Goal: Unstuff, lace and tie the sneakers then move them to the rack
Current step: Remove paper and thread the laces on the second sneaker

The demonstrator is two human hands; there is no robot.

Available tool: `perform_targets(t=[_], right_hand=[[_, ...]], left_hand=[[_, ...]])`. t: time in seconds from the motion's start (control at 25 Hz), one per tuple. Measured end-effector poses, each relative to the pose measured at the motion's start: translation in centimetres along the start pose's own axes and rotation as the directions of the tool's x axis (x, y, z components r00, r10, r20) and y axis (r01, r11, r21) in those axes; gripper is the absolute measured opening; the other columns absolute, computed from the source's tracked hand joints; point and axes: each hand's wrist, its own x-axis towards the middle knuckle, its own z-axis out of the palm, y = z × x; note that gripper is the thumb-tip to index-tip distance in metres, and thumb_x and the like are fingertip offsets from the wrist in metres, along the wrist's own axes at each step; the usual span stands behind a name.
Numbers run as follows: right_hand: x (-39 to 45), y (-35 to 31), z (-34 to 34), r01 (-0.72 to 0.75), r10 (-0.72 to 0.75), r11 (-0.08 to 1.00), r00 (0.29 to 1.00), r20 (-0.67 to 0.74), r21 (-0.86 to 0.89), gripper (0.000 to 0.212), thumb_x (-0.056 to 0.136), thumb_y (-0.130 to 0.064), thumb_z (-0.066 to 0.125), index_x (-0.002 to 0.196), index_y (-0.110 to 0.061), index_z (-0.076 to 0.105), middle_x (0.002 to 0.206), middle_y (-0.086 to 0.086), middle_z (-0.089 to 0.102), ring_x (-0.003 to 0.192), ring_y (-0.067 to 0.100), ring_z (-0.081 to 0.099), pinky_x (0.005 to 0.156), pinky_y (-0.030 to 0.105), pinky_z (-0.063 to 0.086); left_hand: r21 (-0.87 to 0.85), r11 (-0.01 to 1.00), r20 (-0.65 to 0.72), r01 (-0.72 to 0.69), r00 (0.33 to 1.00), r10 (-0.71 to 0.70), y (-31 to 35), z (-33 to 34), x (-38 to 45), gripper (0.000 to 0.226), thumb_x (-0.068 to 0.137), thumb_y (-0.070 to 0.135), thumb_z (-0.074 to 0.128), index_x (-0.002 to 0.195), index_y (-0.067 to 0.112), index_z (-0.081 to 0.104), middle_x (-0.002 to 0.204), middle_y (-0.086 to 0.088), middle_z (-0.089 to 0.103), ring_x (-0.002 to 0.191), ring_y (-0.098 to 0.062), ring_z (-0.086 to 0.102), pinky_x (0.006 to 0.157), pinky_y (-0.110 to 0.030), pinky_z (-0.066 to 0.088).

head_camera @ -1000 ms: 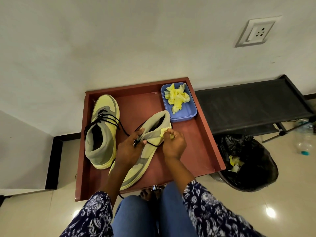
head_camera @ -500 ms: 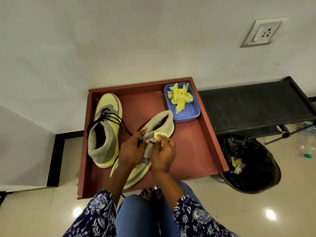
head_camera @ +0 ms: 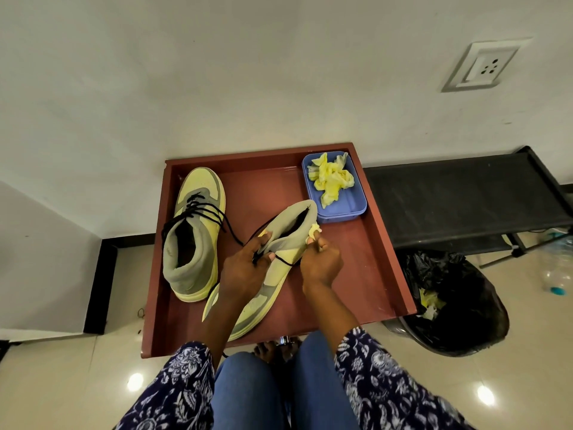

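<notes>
Unstuffing step in hand. Centre of frame, on the red tray (head_camera: 384,274): left hand (head_camera: 245,268) grips the tilted sneaker (head_camera: 279,259) at its collar, fingers curled round the upper and a black lace. Right hand (head_camera: 321,262) pinches a yellow paper wad (head_camera: 313,229) at the shoe's opening, fingers closed on it. Second sneaker (head_camera: 195,234), partly laced, stands at left of the tray. Blue tub (head_camera: 353,206) at upper right of the tray holds more yellow paper. Black rack (head_camera: 465,197) at right, bin (head_camera: 459,302) below it. Next move likely: carry the wad to tub or bin, then check the shoe for more stuffing before lacing.
</notes>
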Motion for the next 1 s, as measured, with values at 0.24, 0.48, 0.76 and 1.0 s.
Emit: perform_targets(t=[0.24, 0.48, 0.76, 1.0], right_hand=[[-4.3, 2.0, 1.1, 0.428, -0.41, 0.893, 0.902, 0.138, -0.14, 0.029, 0.081, 0.007, 0.052, 0.107, 0.006, 0.066, 0.097, 0.021, 0.058, 0.092, 0.032, 0.058, 0.083, 0.014, 0.04], [-2.5, 1.2, -0.6, 0.254, -0.242, 0.962, 0.963, 0.121, -0.097, 0.026, 0.086, 0.003, 0.056, 0.11, -0.001, 0.066, 0.107, 0.015, 0.063, 0.101, 0.024, 0.059, 0.086, 0.011, 0.036], [0.4, 1.2, -2.4, -0.021, 0.019, 0.999, 0.997, 0.081, 0.026, 0.025, 0.084, -0.003, 0.062, 0.109, -0.004, 0.067, 0.109, 0.011, 0.066, 0.098, 0.02, 0.061, 0.094, 0.031, 0.048], [1.3, 1.8, -4.1, -0.075, 0.067, 0.992, 0.995, 0.078, 0.1, 0.026, 0.084, -0.006, 0.062, 0.109, -0.008, 0.068, 0.108, 0.008, 0.069, 0.097, 0.018, 0.063, 0.092, 0.035, 0.052]], left_hand=[[0.04, 0.999, -0.002, -0.033, 0.999, 0.033, 0.1, -0.1, 0.0, 0.041, 0.091, 0.027, 0.055, 0.132, 0.028, 0.05, 0.121, -0.002, 0.064, 0.106, -0.022, 0.061, 0.087, -0.027, 0.045], [0.042, 0.997, 0.049, -0.065, 0.997, 0.063, -0.2, -0.4, 0.0, 0.043, 0.091, 0.022, 0.056, 0.133, 0.029, 0.048, 0.12, -0.007, 0.064, 0.104, -0.028, 0.061, 0.085, -0.032, 0.048], [0.091, 0.989, 0.128, -0.119, 0.986, 0.107, -0.4, -0.9, -0.2, 0.043, 0.091, 0.014, 0.054, 0.132, 0.027, 0.048, 0.106, -0.012, 0.068, 0.08, -0.026, 0.063, 0.067, -0.025, 0.044], [0.039, 0.989, 0.224, -0.14, 0.966, 0.128, -0.6, -1.3, -0.9, 0.039, 0.091, 0.01, 0.055, 0.128, 0.021, 0.054, 0.114, -0.016, 0.065, 0.104, -0.03, 0.058, 0.069, -0.01, 0.041]])
